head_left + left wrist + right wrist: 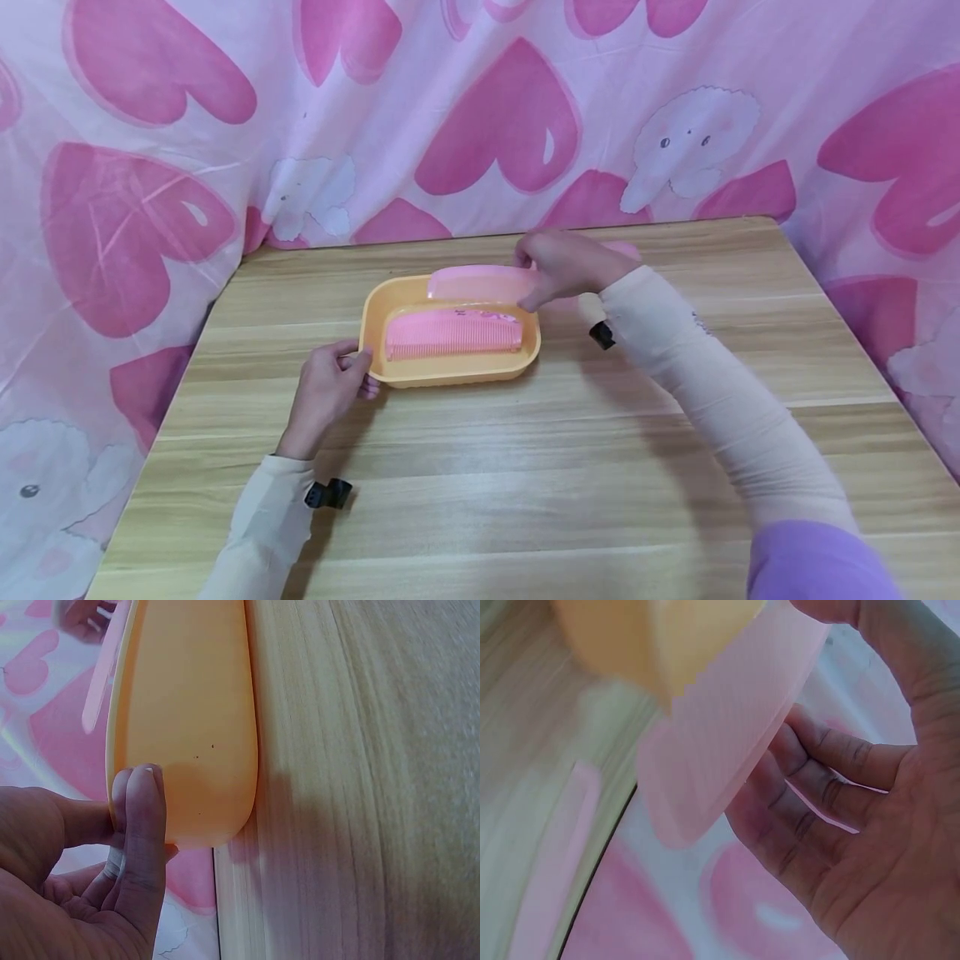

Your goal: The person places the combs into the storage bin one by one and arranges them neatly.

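An orange tray (450, 377) sits mid-table with a pink comb (453, 335) lying flat inside it. My left hand (358, 371) pinches the tray's left rim; in the left wrist view its fingers (142, 806) curl over the edge of the tray (187, 705). My right hand (534, 279) holds a second pink comb (480, 283) by its right end, above the tray's far rim. Seen from the right wrist, this comb (720, 742) lies against my fingers (832, 757), just past the tray (645, 634).
The wooden table (525, 467) extends wide in front of the tray. A pink heart-patterned cloth (150, 167) hangs close behind and at both sides. Another pink object (624, 248) lies on the table behind my right hand, mostly hidden.
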`<state>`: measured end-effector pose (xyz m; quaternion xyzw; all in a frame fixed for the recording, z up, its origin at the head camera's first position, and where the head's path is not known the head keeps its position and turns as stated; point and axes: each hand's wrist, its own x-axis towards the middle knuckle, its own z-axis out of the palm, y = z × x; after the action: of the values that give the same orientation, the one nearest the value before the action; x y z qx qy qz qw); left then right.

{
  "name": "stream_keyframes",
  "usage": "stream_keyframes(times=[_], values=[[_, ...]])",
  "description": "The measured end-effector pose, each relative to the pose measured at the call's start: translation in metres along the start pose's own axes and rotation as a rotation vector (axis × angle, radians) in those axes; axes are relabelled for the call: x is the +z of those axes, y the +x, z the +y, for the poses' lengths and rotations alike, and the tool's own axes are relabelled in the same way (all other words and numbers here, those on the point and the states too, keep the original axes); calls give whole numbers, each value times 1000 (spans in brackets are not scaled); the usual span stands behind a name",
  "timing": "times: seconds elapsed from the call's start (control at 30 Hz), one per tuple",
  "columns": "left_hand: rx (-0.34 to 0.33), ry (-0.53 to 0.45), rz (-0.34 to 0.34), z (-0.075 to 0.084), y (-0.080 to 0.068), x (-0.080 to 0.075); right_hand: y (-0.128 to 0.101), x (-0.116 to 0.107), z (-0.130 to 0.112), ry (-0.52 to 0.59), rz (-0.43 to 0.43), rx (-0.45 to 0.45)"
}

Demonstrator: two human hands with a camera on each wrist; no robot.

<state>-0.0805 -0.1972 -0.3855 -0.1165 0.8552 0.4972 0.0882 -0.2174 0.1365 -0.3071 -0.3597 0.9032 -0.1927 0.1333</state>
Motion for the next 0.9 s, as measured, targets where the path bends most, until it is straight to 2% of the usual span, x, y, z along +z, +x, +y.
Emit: stream_keyframes(times=[0.2,0.33,0.6,0.9], values=[[3,3,3,-1,1,0,25,12,-21,-95,-68,-14],[8,-17,-1,-2,2,-1,34,20,-29,-118,-95,-10],[-6,-8,-8,-2,1,-2,44,37,-38,-108,-142,-1],[-1,-15,-12,0,1,-2,48,51,-40,-140,-183,52]])
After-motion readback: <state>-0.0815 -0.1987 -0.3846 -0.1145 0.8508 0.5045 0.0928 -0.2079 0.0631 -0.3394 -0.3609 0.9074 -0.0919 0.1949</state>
